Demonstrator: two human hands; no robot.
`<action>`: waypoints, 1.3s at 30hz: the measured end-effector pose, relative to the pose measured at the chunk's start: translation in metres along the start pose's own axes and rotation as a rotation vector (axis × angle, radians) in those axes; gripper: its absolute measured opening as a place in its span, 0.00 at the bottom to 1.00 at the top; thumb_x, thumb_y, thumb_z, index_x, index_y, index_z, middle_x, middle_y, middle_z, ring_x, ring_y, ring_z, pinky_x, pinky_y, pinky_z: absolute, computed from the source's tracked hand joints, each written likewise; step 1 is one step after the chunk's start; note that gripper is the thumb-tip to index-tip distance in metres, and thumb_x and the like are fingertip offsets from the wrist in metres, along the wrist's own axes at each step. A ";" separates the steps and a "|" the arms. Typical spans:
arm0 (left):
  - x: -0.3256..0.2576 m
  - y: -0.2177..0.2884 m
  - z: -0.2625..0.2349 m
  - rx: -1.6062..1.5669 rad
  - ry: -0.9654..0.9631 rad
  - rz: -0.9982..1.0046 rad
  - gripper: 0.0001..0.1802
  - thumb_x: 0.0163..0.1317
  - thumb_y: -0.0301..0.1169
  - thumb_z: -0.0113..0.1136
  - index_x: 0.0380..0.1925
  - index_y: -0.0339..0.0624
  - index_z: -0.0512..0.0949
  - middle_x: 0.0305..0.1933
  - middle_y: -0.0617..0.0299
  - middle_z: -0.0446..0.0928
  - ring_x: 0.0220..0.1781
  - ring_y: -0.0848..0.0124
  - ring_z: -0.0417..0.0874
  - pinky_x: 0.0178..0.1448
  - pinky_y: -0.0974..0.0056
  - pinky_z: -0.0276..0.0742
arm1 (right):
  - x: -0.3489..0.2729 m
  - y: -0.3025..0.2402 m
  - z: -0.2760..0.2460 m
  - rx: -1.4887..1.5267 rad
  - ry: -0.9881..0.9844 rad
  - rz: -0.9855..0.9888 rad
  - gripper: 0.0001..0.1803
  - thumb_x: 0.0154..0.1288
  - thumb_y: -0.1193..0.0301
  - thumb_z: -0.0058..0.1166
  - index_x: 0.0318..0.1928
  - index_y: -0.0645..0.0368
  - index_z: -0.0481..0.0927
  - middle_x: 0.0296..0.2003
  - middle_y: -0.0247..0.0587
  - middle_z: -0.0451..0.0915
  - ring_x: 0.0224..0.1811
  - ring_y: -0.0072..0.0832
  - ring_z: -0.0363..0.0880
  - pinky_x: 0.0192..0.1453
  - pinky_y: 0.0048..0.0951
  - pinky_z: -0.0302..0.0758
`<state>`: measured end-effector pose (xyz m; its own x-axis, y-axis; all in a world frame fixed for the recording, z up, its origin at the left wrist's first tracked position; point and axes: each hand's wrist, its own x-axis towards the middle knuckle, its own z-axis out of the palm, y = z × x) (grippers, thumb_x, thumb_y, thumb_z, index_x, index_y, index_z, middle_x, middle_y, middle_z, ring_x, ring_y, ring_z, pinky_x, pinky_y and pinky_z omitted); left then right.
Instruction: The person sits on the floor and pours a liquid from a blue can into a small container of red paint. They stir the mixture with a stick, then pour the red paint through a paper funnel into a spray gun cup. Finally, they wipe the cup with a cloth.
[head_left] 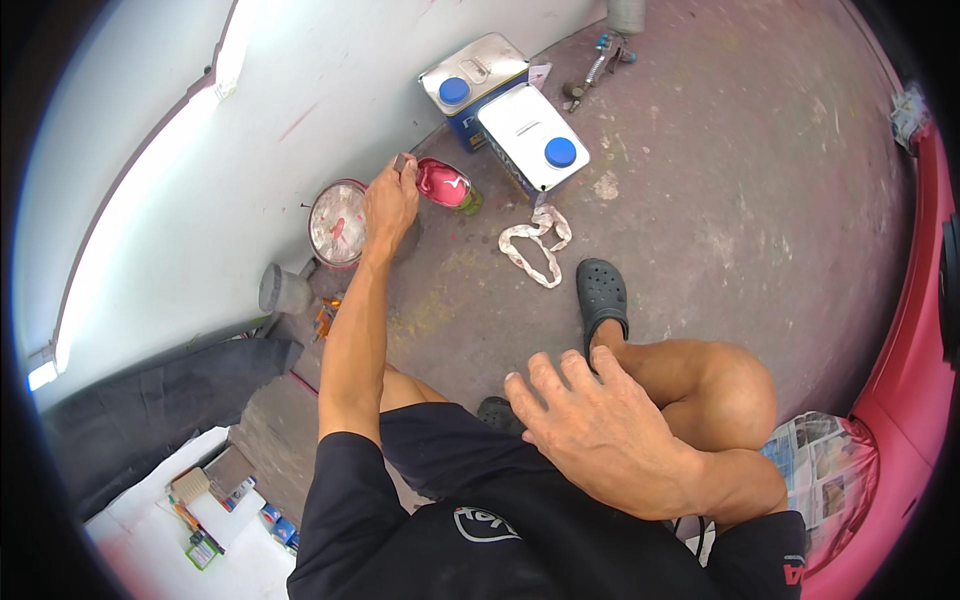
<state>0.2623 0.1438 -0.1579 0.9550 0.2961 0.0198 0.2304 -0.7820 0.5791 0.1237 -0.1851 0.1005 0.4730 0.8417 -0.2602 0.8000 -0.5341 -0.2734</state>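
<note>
My left hand (391,208) reaches out over the floor, its fingers closed on a small flat brownish piece (402,161) whose kind I cannot make out. Just right of those fingers is a cup of glossy red paint (441,182) with a green lower part. Whether the hand touches the cup does not show clearly. On the hand's left stands a round paint can (336,224), its top smeared white and red. My right hand (598,425) hangs over my lap and knee, empty, fingers apart and slightly curled.
Two rectangular tins, a silver-topped one (478,66) and a white-topped one (530,133), have blue caps. A spray gun (600,68) lies beyond. Nearer are a twisted white strip (536,246) and a grey cup (285,289). A pink panel (905,400) borders the right.
</note>
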 end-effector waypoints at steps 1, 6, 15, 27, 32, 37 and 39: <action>0.001 0.000 -0.001 0.002 0.005 -0.008 0.18 0.83 0.45 0.52 0.52 0.45 0.85 0.39 0.45 0.88 0.47 0.41 0.88 0.51 0.43 0.79 | -0.001 0.001 0.000 -0.008 0.045 -0.010 0.24 0.70 0.67 0.62 0.62 0.63 0.81 0.53 0.48 0.82 0.50 0.37 0.82 0.56 0.39 0.75; 0.006 -0.017 0.012 -0.049 -0.037 -0.129 0.22 0.82 0.49 0.53 0.52 0.44 0.87 0.40 0.45 0.88 0.46 0.44 0.89 0.52 0.45 0.80 | 0.001 0.034 -0.022 0.194 0.066 0.073 0.28 0.73 0.60 0.63 0.67 0.62 0.78 0.54 0.50 0.83 0.51 0.41 0.83 0.57 0.40 0.78; -0.022 -0.003 0.017 -0.245 -0.071 -0.144 0.22 0.81 0.51 0.54 0.57 0.50 0.86 0.45 0.46 0.90 0.52 0.43 0.89 0.56 0.44 0.81 | 0.129 0.179 0.053 0.177 0.118 0.580 0.72 0.56 0.32 0.74 0.81 0.77 0.57 0.71 0.73 0.74 0.73 0.63 0.76 0.75 0.54 0.75; -0.011 -0.016 0.009 -0.097 0.094 -0.107 0.21 0.82 0.45 0.52 0.52 0.40 0.84 0.42 0.40 0.88 0.47 0.39 0.89 0.53 0.38 0.81 | 0.218 0.196 0.117 0.137 0.225 0.789 0.82 0.45 0.35 0.80 0.83 0.77 0.45 0.73 0.73 0.68 0.73 0.64 0.75 0.74 0.57 0.76; -0.016 -0.016 0.021 -0.179 0.107 -0.164 0.23 0.83 0.48 0.51 0.51 0.39 0.84 0.38 0.41 0.88 0.46 0.38 0.88 0.51 0.38 0.79 | 0.221 0.199 0.119 0.137 0.230 0.799 0.73 0.50 0.43 0.78 0.82 0.76 0.50 0.70 0.71 0.70 0.72 0.62 0.75 0.73 0.58 0.76; -0.030 -0.020 0.032 -0.286 0.089 -0.241 0.26 0.83 0.51 0.51 0.48 0.38 0.85 0.36 0.40 0.87 0.43 0.38 0.88 0.50 0.38 0.79 | 0.209 0.214 0.131 0.101 0.296 0.697 0.67 0.50 0.46 0.77 0.81 0.67 0.55 0.68 0.63 0.73 0.73 0.59 0.73 0.71 0.60 0.76; -0.035 -0.023 0.036 -0.300 0.099 -0.242 0.26 0.83 0.51 0.51 0.48 0.38 0.85 0.35 0.40 0.87 0.42 0.39 0.88 0.49 0.39 0.78 | 0.204 0.220 0.131 0.091 0.315 0.611 0.66 0.50 0.47 0.77 0.81 0.66 0.56 0.67 0.62 0.73 0.72 0.58 0.74 0.70 0.60 0.76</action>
<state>0.2307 0.1316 -0.2013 0.8536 0.5152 -0.0770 0.3682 -0.4923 0.7888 0.3476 -0.1410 -0.1342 0.9245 0.3636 -0.1143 0.3287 -0.9124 -0.2438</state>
